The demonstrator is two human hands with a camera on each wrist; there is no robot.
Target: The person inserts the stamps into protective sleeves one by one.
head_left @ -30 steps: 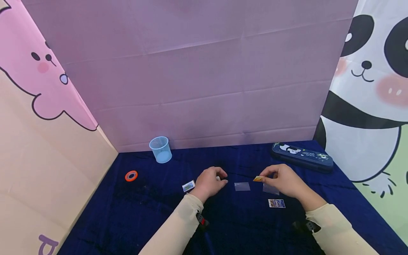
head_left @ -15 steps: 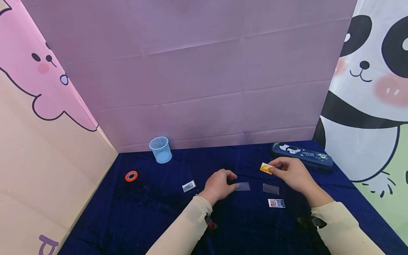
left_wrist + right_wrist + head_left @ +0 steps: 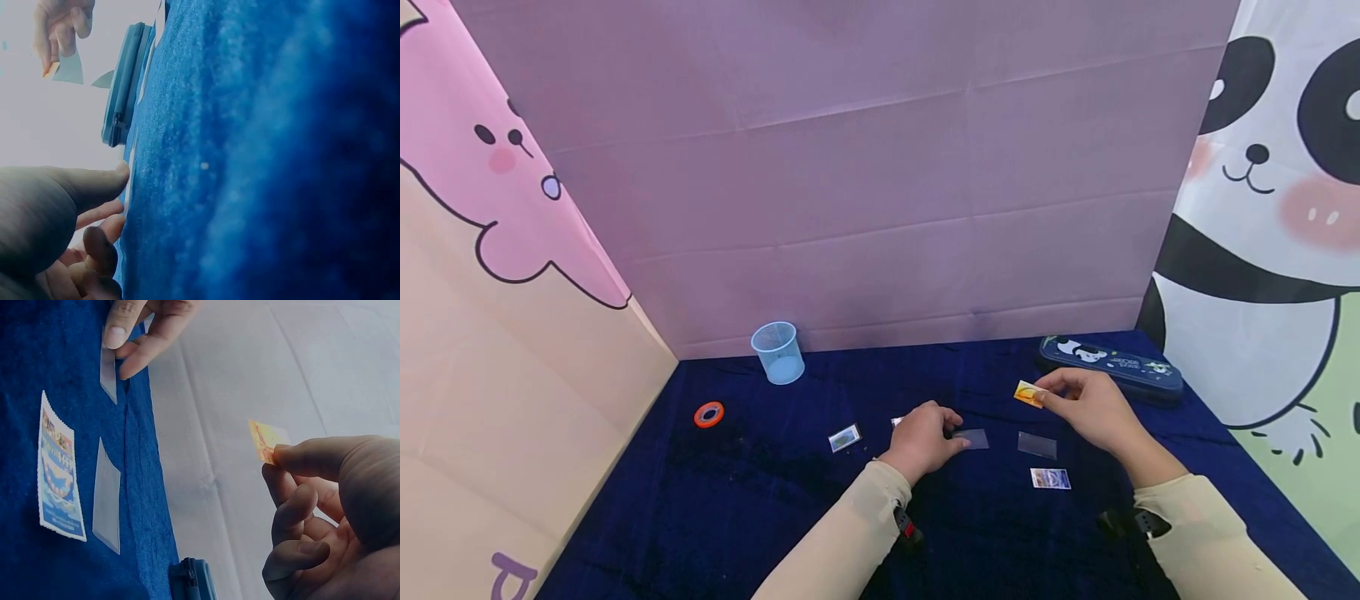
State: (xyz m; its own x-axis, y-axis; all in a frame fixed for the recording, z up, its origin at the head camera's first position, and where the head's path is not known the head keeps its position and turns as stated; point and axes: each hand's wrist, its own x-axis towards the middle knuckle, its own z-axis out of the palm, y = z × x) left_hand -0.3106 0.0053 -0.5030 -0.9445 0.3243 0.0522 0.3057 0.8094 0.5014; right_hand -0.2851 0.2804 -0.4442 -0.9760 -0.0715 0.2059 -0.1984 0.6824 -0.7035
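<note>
My right hand (image 3: 1086, 408) pinches a small yellow-orange stamp (image 3: 262, 440) between thumb and fingertips, raised off the cloth in front of the pencil case. Below it lie a clear sleeve (image 3: 1037, 445) and a blue picture stamp (image 3: 59, 475) with perforated edges. My left hand (image 3: 927, 442) is low over the cloth, thumb tip on the left end of another clear sleeve (image 3: 109, 381), thumb and index apart. A pale stamp corner (image 3: 897, 422) shows behind the left hand, the rest hidden. Farther left lies a stamp with a dark border (image 3: 844, 437).
A dark blue pencil case (image 3: 1108, 368) with a panda print stands at the back right. At the back left are a light blue mesh cup (image 3: 778, 354) and an orange tape roll (image 3: 709, 414). A mauve backdrop (image 3: 880, 208) rises behind the blue cloth (image 3: 715, 508).
My right hand has lifted the yellow-orange stamp up and away from the right sleeve. The left hand has moved right to the other sleeve, uncovering part of a stamp behind it.
</note>
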